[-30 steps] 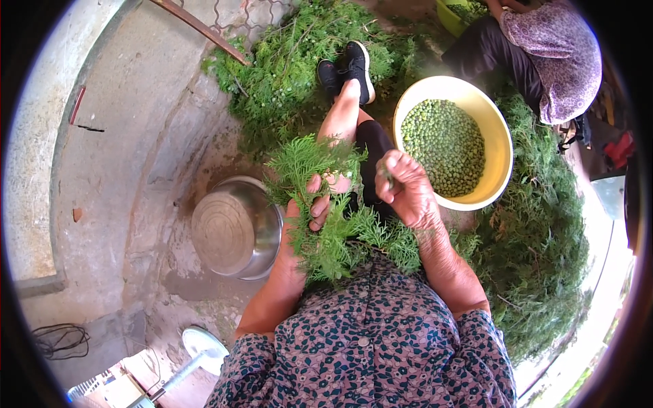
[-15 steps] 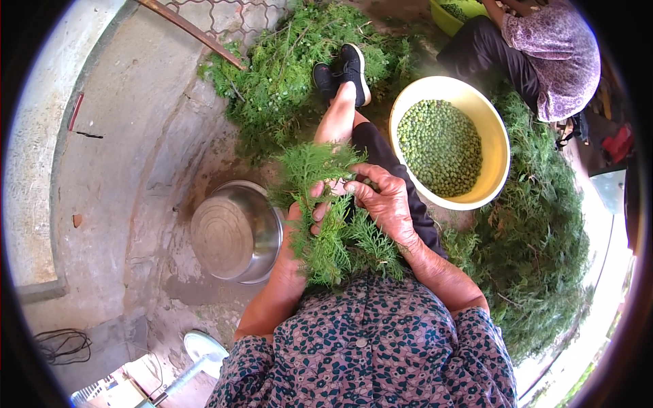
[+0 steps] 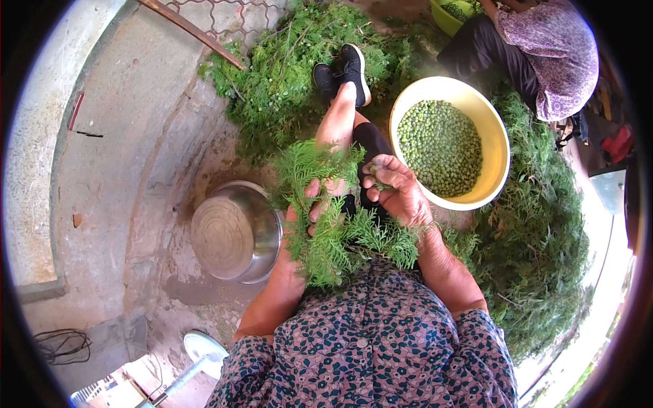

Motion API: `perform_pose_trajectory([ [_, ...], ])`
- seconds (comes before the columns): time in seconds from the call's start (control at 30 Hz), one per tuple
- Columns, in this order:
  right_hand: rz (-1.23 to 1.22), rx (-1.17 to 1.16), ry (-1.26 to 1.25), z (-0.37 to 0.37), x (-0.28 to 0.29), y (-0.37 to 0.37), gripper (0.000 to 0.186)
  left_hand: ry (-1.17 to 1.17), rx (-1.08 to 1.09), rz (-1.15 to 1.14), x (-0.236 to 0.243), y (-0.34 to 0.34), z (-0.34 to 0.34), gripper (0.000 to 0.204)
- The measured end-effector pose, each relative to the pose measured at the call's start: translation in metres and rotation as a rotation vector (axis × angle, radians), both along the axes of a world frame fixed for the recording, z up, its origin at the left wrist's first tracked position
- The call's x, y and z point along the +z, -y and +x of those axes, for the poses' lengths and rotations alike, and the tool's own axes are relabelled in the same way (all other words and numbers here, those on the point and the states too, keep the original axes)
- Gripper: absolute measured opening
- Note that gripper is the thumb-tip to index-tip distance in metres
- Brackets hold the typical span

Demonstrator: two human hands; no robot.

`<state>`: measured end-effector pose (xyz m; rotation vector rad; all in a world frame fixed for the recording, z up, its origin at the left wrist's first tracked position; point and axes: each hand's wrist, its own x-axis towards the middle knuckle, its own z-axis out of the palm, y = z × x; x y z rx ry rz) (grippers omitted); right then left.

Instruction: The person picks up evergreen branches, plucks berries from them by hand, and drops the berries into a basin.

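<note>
A leafy green cypress sprig (image 3: pixel 326 250) lies across my lap, its flat fronds spreading over the wrist and much of the palm. My left hand (image 3: pixel 315 207) is closed round the sprig, with only some fingers showing between the fronds. To the right, my right hand (image 3: pixel 404 196) is apart from the sprig, fingers curled and pinched on small green cones (image 3: pixel 376 168) that partly show at the fingertips. Beside that hand stands a pale yellow basin (image 3: pixel 501 160), holding a heap of round green cones (image 3: pixel 441 146).
Cut cypress branches (image 3: pixel 279 75) lie round my crossed feet, with another heap (image 3: pixel 534 251) at the right. An upturned metal pot (image 3: pixel 224 234) sits at my left. Another person (image 3: pixel 544 54) sits at far right by a green tub (image 3: pixel 445 20). A fan (image 3: pixel 204 350) stands lower left.
My right hand has drawn away from the sprig, moving right toward the yellow basin with green cones in its fingers. My left hand keeps hold of the sprig almost in place.
</note>
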<state>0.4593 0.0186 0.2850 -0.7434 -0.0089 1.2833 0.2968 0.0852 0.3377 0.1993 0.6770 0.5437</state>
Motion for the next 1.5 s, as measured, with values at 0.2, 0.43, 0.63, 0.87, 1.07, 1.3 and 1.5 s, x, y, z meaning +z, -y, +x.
perform_pose_trajectory([
  [0.2, 0.003, 0.086, -0.041, -0.008, 0.006, -0.002, 0.011, -0.101, -0.113, 0.112, -0.020, -0.004, -0.003, 0.023],
  [0.43, 0.216, 0.318, 0.238, -0.005, 0.012, -0.001, 0.026, -0.164, -0.170, 0.166, -0.011, 0.000, 0.003, 0.032],
  [0.63, 0.124, 0.281, 0.275, -0.011, 0.006, 0.003, 0.023, -0.221, -0.143, 0.070, -0.017, 0.000, -0.004, 0.033],
  [0.87, -0.273, 0.113, 0.699, 0.002, 0.014, 0.005, 0.016, 0.326, -0.261, 0.177, -0.029, -0.011, -0.024, 0.022],
  [1.07, -0.085, -0.238, 0.292, 0.057, -0.014, 0.032, 0.010, -0.899, -0.290, 1.039, 0.004, -0.052, -0.027, 0.030],
  [1.3, -0.015, -0.319, 0.096, 0.060, 0.002, 0.035, 0.016, -1.148, -0.672, 2.283, 0.001, -0.021, 0.019, 0.050],
  [1.5, 0.113, -0.244, -0.002, 0.052, 0.016, 0.031, 0.017, -0.804, -1.031, 2.204, -0.068, 0.032, 0.011, 0.074],
])
